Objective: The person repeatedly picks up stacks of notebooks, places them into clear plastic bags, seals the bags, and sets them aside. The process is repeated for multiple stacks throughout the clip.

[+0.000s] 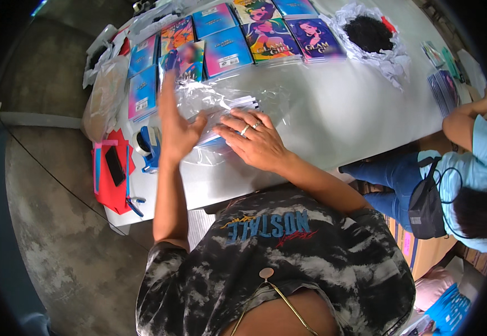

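Note:
In front of me on the table, a clear plastic bag [193, 95] is spread around a small stack of white-edged, bluish items [245, 103], mostly hidden by my hands. My right hand [253, 140], with rings on its fingers, lies flat over the plastic and the stack. At the stack's left side stands my left hand [178, 130], its fingers stretched away from me and a little blurred. Just left of that wrist is a blue tape dispenser [150, 149]. Beyond the plastic lie stacked colourful notebooks [189, 60] with illustrated covers.
More notebook stacks [221, 50] fill the far side of the white table [333, 117]. White paper holding dark material [369, 33] sits far right. A phone [114, 166] rests on red sheets [106, 193] near blue-handled cutters [135, 207]. Another person [456, 162] is at the right edge.

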The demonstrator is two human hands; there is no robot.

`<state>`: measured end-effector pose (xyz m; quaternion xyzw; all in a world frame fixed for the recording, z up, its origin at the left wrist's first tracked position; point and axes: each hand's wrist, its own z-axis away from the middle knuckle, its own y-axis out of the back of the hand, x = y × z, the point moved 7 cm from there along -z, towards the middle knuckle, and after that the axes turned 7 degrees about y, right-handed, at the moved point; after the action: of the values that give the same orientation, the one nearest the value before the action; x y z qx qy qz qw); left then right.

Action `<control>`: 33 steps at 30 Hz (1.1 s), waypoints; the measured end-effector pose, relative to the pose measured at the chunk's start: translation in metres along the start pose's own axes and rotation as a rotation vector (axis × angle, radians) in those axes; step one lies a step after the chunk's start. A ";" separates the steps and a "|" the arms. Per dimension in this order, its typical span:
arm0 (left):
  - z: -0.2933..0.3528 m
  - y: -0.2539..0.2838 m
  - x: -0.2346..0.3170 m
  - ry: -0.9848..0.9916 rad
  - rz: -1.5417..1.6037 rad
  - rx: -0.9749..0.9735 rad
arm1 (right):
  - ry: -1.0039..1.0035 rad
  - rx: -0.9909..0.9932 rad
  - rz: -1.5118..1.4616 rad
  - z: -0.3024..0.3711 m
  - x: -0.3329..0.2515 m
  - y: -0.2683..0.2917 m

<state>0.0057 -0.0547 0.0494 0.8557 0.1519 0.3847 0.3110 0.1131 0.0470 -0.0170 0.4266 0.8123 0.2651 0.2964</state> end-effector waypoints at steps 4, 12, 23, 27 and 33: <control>-0.039 0.004 -0.041 0.180 0.335 -0.428 | 0.008 -0.050 0.029 -0.006 0.002 -0.001; -0.002 0.002 -0.085 0.372 0.642 -0.386 | 0.004 -0.026 0.012 -0.006 0.001 -0.005; 0.031 -0.032 -0.074 0.605 0.417 -0.618 | 0.036 0.013 0.093 -0.006 0.000 -0.008; 0.016 -0.020 -0.061 0.407 0.224 -0.563 | 0.009 0.000 0.084 -0.013 -0.002 -0.008; -0.036 0.009 -0.021 0.088 0.345 -0.338 | -0.011 -0.002 0.077 -0.011 -0.005 -0.006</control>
<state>-0.0349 -0.0570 0.0618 0.7872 -0.0497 0.4890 0.3724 0.1046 0.0373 -0.0127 0.4587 0.7934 0.2747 0.2910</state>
